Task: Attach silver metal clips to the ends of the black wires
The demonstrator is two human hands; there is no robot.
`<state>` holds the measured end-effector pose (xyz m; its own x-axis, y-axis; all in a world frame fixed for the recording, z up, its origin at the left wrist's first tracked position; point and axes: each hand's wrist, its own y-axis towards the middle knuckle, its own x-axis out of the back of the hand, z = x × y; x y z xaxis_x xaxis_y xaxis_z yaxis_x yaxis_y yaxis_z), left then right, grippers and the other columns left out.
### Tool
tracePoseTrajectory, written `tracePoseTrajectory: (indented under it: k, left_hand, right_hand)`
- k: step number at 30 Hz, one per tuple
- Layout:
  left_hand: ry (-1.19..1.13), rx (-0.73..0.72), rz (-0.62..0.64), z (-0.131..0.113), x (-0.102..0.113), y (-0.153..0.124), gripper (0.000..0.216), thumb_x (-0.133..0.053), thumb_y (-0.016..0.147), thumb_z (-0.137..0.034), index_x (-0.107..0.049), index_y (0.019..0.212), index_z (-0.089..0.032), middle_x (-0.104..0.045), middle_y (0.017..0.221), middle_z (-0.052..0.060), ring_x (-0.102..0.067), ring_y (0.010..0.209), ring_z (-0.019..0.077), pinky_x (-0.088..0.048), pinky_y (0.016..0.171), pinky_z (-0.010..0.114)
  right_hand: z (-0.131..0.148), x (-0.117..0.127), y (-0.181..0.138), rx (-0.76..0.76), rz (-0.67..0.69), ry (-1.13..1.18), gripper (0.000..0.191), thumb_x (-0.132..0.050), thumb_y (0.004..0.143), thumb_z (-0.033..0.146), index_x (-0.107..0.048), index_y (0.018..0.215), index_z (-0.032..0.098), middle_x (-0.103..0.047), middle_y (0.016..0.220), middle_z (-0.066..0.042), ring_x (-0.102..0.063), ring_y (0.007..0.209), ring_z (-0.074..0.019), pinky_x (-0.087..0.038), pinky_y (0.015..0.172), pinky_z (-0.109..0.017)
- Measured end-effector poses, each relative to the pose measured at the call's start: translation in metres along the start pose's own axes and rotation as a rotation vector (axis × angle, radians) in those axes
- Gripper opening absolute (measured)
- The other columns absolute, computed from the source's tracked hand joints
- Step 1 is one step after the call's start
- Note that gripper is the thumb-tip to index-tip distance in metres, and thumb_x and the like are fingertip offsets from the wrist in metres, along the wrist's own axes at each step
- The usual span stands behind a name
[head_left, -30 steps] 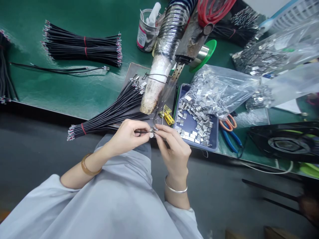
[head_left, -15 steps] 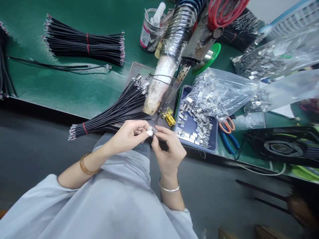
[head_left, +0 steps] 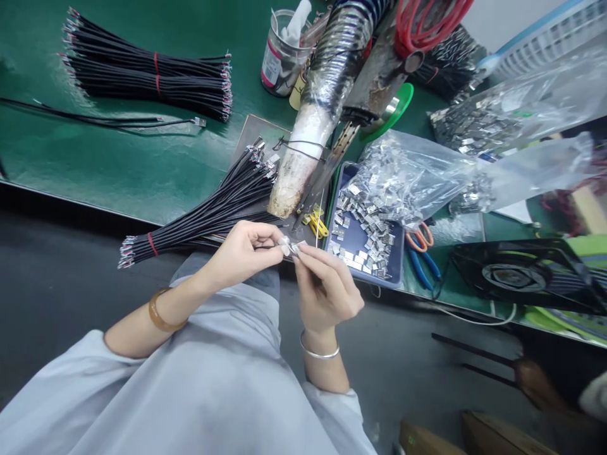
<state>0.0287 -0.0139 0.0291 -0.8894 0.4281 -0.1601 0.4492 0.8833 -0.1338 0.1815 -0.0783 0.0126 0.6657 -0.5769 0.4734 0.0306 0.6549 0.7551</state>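
Observation:
My left hand is closed in a pinch, with a short dark stretch of what looks like a black cable between its fingers. White covers show at its fingertips. Facing it, my right hand pinches a small silvery metal connector, right against the left fingertips. The fingers partly hide how cable and connector meet. Just behind the hands lies a bundle of black cables, tied with a red band, several with metal connectors on their far ends. To the right, a blue tray holds many loose metal connectors.
A taped duct nozzle and a rusty metal arm hang above the hands. Nearby are yellow clips, pliers, a bag of connectors, a fan, a plastic cup and another cable bundle.
The view has shifted slightly, so the bench things sit further left. My right hand has turned a little outward, and more of the connector shows. A thin pale strand is now visible beside the tray.

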Motion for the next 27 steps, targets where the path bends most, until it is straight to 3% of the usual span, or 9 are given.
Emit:
tracePoseTrajectory:
  k: [5, 12, 16, 21, 27]
  left_hand:
    - [-0.018, -0.005, -0.055, -0.003, 0.000, 0.001, 0.017, -0.068, 0.072, -0.027, -0.072, 0.067, -0.012, -0.056, 0.059, -0.001, -0.046, 0.058, 0.0093, -0.038, 0.056, 0.021]
    - [-0.004, -0.031, -0.102, -0.002, -0.003, 0.002, 0.017, -0.069, 0.071, -0.027, -0.074, 0.064, -0.011, -0.064, 0.063, 0.002, -0.052, 0.061, 0.0109, -0.043, 0.058, 0.021]
    - [0.014, -0.051, -0.197, 0.001, -0.007, 0.004, 0.018, -0.067, 0.070, -0.026, -0.074, 0.063, -0.012, -0.059, 0.058, 0.000, -0.045, 0.056, 0.0088, -0.037, 0.052, 0.020]
    - [-0.009, -0.040, -0.250, -0.002, -0.010, 0.006, 0.017, -0.068, 0.068, -0.027, -0.075, 0.063, -0.013, -0.055, 0.053, -0.001, -0.042, 0.052, 0.0080, -0.033, 0.048, 0.020]
    - [-0.025, -0.048, -0.277, -0.004, -0.011, 0.005, 0.017, -0.069, 0.069, -0.027, -0.078, 0.066, -0.013, -0.063, 0.059, 0.001, -0.043, 0.052, 0.0078, -0.035, 0.048, 0.019]
  right_hand:
    - [-0.005, -0.003, -0.002, -0.210, -0.030, 0.164, 0.009, -0.064, 0.098, 0.014, -0.067, 0.097, 0.022, -0.082, 0.099, -0.004, -0.081, 0.092, -0.0184, -0.068, 0.078, -0.031]
    - [-0.007, -0.006, 0.000, 0.015, 0.023, -0.052, 0.017, -0.069, 0.092, 0.007, -0.063, 0.094, 0.023, -0.083, 0.102, -0.005, -0.082, 0.090, -0.0174, -0.067, 0.079, -0.027]
    - [-0.010, -0.008, 0.002, 0.112, 0.027, -0.121, 0.022, -0.068, 0.091, 0.002, -0.061, 0.093, 0.023, -0.084, 0.101, -0.007, -0.082, 0.089, -0.0166, -0.067, 0.079, -0.025]
    - [-0.013, -0.010, 0.004, 0.137, 0.019, -0.113, 0.022, -0.067, 0.090, 0.001, -0.060, 0.092, 0.021, -0.084, 0.099, -0.008, -0.082, 0.092, -0.0160, -0.066, 0.083, -0.023]
    - [-0.010, -0.010, 0.008, 0.126, 0.021, -0.096, 0.019, -0.069, 0.091, 0.002, -0.061, 0.092, 0.020, -0.083, 0.102, -0.009, -0.081, 0.094, -0.0162, -0.066, 0.085, -0.024]
